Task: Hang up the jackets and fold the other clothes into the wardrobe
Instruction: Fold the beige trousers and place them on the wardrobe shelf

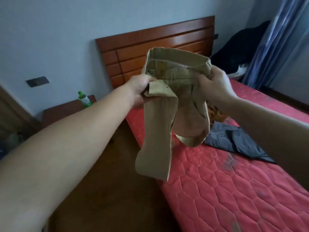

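Both hands hold a pair of khaki trousers (175, 101) up in the air, over the near edge of the bed (234, 190). The left hand (140, 91) is closed on one end of the waistband, with a flap of it bunched under the fingers. The right hand (215, 82) pinches the other side, fingers curled into the cloth. The waistband gapes open toward the camera and the legs hang down unevenly, one straight and long, the other doubled back on itself just above the mattress.

This looks like the start of folding: the trousers are lifted and being straightened out, not yet laid flat. Next, the legs need to be shaken or pulled so that they hang together, seam to seam, and the garment then lowered onto a bare part of the bed to be folded. The wardrobe is not in view.

A grey shirt (237, 141) lies flat on the bed just behind the trousers, with something orange (215, 114) partly hidden beyond it. A dark garment (240, 46), perhaps a jacket, is heaped by the curtain (274, 39) at the far corner.
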{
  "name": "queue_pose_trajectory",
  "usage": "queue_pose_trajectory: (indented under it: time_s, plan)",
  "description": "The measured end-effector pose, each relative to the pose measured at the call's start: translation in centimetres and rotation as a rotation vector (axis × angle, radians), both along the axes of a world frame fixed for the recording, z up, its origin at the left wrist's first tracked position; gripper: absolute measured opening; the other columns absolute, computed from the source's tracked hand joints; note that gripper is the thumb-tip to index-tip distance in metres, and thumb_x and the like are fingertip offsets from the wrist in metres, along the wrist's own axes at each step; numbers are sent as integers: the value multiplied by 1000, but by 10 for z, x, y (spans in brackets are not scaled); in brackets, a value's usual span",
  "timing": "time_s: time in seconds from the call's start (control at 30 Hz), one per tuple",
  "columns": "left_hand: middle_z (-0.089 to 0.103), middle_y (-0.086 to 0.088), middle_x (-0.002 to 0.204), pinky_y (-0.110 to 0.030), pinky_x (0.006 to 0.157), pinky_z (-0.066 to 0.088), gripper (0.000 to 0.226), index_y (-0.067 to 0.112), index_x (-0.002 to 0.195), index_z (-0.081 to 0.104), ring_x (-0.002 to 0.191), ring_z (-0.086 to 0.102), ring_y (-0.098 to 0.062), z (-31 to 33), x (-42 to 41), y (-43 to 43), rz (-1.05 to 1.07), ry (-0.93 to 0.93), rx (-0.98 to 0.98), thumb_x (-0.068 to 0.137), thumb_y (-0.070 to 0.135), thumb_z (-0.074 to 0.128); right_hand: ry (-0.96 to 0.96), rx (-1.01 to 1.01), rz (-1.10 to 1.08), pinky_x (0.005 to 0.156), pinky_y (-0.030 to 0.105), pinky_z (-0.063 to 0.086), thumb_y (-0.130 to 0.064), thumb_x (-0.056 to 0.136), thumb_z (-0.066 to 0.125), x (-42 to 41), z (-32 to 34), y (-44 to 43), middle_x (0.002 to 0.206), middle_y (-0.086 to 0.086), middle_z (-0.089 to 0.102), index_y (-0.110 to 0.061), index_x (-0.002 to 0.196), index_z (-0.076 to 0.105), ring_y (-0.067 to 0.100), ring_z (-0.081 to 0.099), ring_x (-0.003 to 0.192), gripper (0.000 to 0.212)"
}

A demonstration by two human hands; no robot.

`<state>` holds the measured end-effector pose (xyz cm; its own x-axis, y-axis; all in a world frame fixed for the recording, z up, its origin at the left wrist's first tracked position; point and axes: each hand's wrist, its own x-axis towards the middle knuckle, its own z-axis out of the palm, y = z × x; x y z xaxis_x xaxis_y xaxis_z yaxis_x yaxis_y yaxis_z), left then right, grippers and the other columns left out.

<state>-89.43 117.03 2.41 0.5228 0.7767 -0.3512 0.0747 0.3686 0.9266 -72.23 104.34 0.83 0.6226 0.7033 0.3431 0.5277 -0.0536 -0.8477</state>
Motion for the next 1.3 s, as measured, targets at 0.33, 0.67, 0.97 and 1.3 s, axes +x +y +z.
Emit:
queue_pose_trajectory:
  time_s: [0.33,0.67,0.97,1.3]
  plan:
    - [68,-15,68,-34,49,59,26,2,85,64,59,68,-24,-14,22,-20,173,-138,-106,93,-2,40,114,-95,445,94,43,52,-30,69,72,-33,-55,6,112,-7,68,-31,119,53,13,64,108,53]
    - [72,-14,107,-42,81,57,76,12,124,62,93,71,-28,-13,-14,-22,-76,-185,-22,85,74,41,459,-109,263,79,33,58,-15,95,60,-29,-41,11,93,3,72,-19,89,68,20,69,91,11]
    - [68,5,118,-27,92,53,83,22,128,53,105,65,-8,-52,-62,12,-111,-103,265,57,44,90,841,-32,484,66,29,58,-34,91,56,-24,38,0,99,7,75,-12,112,65,19,73,86,32]
    - [74,-10,103,-30,72,58,45,7,116,67,92,72,-23,-12,-83,10,-53,-367,36,72,17,74,913,60,562,70,30,60,-53,98,40,-50,63,22,104,4,75,-21,105,74,18,73,93,48]
